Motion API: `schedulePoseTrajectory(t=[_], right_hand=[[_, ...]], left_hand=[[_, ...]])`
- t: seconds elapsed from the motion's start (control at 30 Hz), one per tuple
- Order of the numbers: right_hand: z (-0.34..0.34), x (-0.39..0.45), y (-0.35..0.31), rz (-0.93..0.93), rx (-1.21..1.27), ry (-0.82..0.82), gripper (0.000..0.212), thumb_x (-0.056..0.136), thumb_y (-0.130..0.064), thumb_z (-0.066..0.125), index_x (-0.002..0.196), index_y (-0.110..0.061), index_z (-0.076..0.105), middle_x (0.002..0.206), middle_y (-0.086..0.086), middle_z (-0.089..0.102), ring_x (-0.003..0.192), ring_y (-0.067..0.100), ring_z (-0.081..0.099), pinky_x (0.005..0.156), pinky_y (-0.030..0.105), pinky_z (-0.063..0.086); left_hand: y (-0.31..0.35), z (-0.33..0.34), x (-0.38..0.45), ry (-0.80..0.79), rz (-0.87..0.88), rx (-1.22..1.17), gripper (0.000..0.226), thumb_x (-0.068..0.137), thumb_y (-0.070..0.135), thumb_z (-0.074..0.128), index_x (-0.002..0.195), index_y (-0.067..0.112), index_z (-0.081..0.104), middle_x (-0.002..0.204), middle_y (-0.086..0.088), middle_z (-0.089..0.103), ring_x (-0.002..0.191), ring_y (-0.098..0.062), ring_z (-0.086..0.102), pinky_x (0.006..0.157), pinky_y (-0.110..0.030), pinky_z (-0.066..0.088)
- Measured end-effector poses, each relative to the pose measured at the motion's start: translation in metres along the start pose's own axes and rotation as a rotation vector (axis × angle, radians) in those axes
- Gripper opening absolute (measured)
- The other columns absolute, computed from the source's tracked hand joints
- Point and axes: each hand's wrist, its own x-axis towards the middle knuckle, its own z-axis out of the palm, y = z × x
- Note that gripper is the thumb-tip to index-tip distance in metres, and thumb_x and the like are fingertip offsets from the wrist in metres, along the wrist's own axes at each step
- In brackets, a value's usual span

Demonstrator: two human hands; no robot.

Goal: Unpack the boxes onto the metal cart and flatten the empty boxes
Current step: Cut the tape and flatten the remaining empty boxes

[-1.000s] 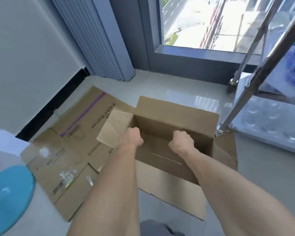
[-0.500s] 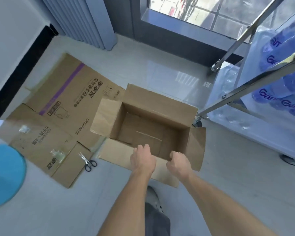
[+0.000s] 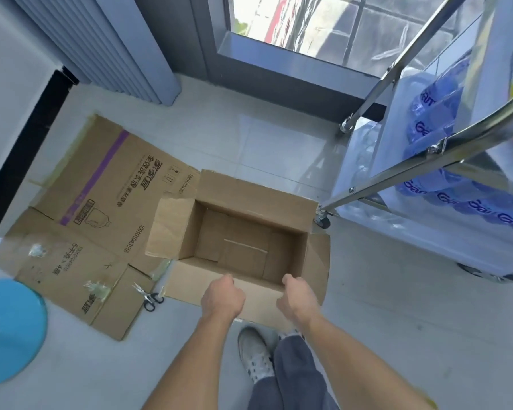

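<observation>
Brown cardboard is right under me: the empty box (image 3: pixel 243 244) sits open on the floor (image 3: pixel 367 321), just in front of my feet. Nothing is inside it. I can see its bare bottom.

A second ago both my hands were deep inside the box. Now they are out and up at the near edge. My left hand (image 3: pixel 223 298) is over the near flap (image 3: pixel 190 284), with the fingers curled down. My right hand (image 3: pixel 299 298) is at the near right corner, fingers curled too. I cannot tell if they really grip the cardboard or only hang just above it.

I have also stood up taller, so I now see my shoe (image 3: pixel 255 353) and much more of the floor.

I think this means the unpacking of this box is done. The next job is to squash it flat.

Just to the left lies a flat box (image 3: pixel 80 220) with a purple stripe, already done. The open box's left flap hangs over it. Small scissors (image 3: pixel 148 297) lie by its near edge, beside my box. They could help cut the tape on the bottom.

To the right stands the metal cart (image 3: pixel 427 149), close to the box's far right corner. Packs of blue bottles (image 3: pixel 433 119) are on it. A blue round thing (image 3: pixel 9 329) sits far left.
</observation>
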Motion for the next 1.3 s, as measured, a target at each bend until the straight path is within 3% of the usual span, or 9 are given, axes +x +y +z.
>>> schedulePoseTrajectory(t=[0.2,0.33,0.47,0.7,0.93,1.1,1.3], right_hand=[[-0.018,0.018,-0.024,-0.016,0.061,0.041,0.035,0.089,-0.005,0.050,0.122,-0.014,0.050,0.118,0.009,0.055,0.103,0.027,0.056,0.092,0.037,0.051],[-0.012,0.030,-0.038,0.003,0.056,0.014,0.040,0.085,-0.005,0.047,0.123,-0.013,0.051,0.118,0.010,0.056,0.105,0.029,0.057,0.090,0.037,0.050],[0.009,0.037,-0.048,0.020,0.057,-0.017,0.038,0.079,-0.008,0.047,0.116,-0.018,0.052,0.112,0.007,0.056,0.099,0.028,0.056,0.087,0.038,0.052],[0.042,0.035,-0.088,0.205,0.204,0.035,0.038,0.080,-0.010,0.057,0.118,-0.016,0.052,0.115,0.009,0.056,0.110,0.030,0.055,0.089,0.035,0.049],[0.084,0.062,-0.131,0.053,0.122,0.042,0.050,0.082,-0.010,0.061,0.130,-0.016,0.046,0.125,0.010,0.048,0.123,0.030,0.043,0.097,0.038,0.043],[0.108,0.080,-0.121,0.018,-0.077,-0.041,0.059,0.086,-0.007,0.061,0.139,-0.014,0.037,0.129,0.015,0.050,0.121,0.035,0.047,0.099,0.043,0.039],[0.143,0.092,-0.109,0.028,-0.179,0.047,0.039,0.086,-0.016,0.063,0.120,-0.018,0.045,0.121,0.010,0.054,0.116,0.029,0.046,0.101,0.039,0.037]], left_hand=[[0.014,-0.031,0.022,0.069,0.056,-0.007,0.034,0.091,0.016,0.047,0.122,0.017,0.060,0.125,-0.009,0.063,0.112,-0.030,0.059,0.085,-0.031,0.046],[0.006,-0.041,0.038,0.075,0.086,-0.016,0.036,0.090,0.016,0.047,0.123,0.019,0.060,0.124,-0.008,0.063,0.110,-0.028,0.059,0.081,-0.031,0.043],[-0.012,-0.042,0.055,0.014,0.124,0.086,0.033,0.092,0.016,0.045,0.122,0.018,0.059,0.126,-0.006,0.062,0.111,-0.026,0.059,0.085,-0.031,0.045],[-0.047,-0.042,0.085,-0.034,0.231,0.163,0.044,0.091,0.015,0.044,0.133,0.019,0.056,0.135,-0.004,0.059,0.120,-0.026,0.056,0.095,-0.033,0.045],[-0.104,-0.040,0.112,-0.055,0.157,0.133,0.045,0.089,0.017,0.049,0.133,0.016,0.057,0.134,-0.007,0.060,0.120,-0.027,0.056,0.099,-0.033,0.046],[-0.134,-0.025,0.128,-0.031,0.107,0.129,0.038,0.090,0.015,0.049,0.125,0.011,0.061,0.123,-0.012,0.066,0.108,-0.029,0.061,0.087,-0.031,0.047],[-0.138,-0.027,0.155,-0.023,0.091,0.157,0.034,0.092,0.013,0.047,0.123,0.015,0.062,0.119,-0.010,0.065,0.089,-0.023,0.049,0.076,-0.026,0.035]])
